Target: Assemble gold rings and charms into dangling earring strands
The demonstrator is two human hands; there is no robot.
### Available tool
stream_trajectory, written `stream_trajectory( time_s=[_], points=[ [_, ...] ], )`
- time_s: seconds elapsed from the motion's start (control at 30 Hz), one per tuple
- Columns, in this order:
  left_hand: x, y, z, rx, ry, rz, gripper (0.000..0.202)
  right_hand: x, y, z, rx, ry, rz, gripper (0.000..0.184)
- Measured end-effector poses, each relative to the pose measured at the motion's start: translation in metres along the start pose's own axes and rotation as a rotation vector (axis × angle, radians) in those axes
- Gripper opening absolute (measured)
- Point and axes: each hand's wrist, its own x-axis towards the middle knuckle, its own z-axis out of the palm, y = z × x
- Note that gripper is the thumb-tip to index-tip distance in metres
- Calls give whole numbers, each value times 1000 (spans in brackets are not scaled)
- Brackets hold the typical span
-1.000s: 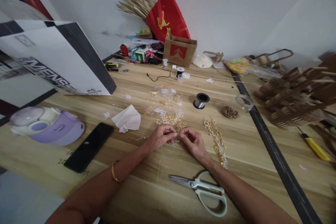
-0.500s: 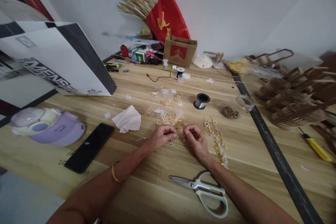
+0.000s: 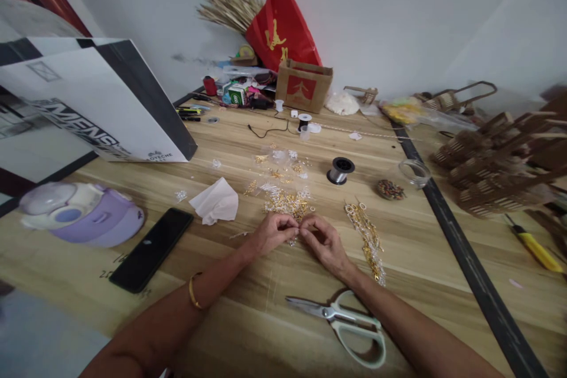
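Observation:
My left hand (image 3: 277, 233) is closed in a pinch, with a small cluster of clear beads (image 3: 292, 242) hanging just below its fingertips. Thumb and forefinger of my right hand (image 3: 322, 242) also pinch together, and the two hands meet at the fingertips. Whatever the right fingers grip is too small to make out. Right behind the hands lies a pile of gold and clear beads (image 3: 287, 203). Strung gold and clear bead strands (image 3: 368, 242) lie to the right of my right hand. Green-handled scissors (image 3: 339, 322) rest near my right forearm.
A spool of wire (image 3: 340, 170) and a heap of dark mixed beads (image 3: 390, 189) stand farther back. At left are a phone (image 3: 151, 250), a white tissue (image 3: 215, 202) and a purple bottle (image 3: 84, 212). Woven baskets (image 3: 496, 165) crowd the right side, near a yellow-handled tool (image 3: 538, 248).
My right hand has moved left, so its fingertips now meet those of my left hand. The left hand has barely moved.

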Motion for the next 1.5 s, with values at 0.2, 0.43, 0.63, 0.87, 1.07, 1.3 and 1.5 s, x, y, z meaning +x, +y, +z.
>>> stream_trajectory(
  time_s=[0.2, 0.43, 0.63, 0.87, 1.07, 1.3, 1.5],
  points=[
    [1, -3, 0, 15, 24, 21, 16, -1, 2, 1, 8, 11, 58, 16],
    [1, -4, 0, 34, 20, 25, 17, -2, 2, 1, 135, 43, 159, 24],
    [1, -5, -1, 23, 26, 12, 19, -2, 4, 1, 247, 75, 237, 27],
    [4, -8, -1, -14, 39, -7, 18, 1, 0, -2, 271, 145, 243, 28],
    [5, -9, -2, -57, 56, -2, 21, 1, 3, -2, 260, 87, 225, 24],
    [3, -7, -2, 28, 37, 34, 20, 0, 4, -1, 130, 5, 112, 21],
    [2, -5, -1, 22, 44, 26, 19, -2, 7, 0, 178, -10, 195, 22]
  ],
)
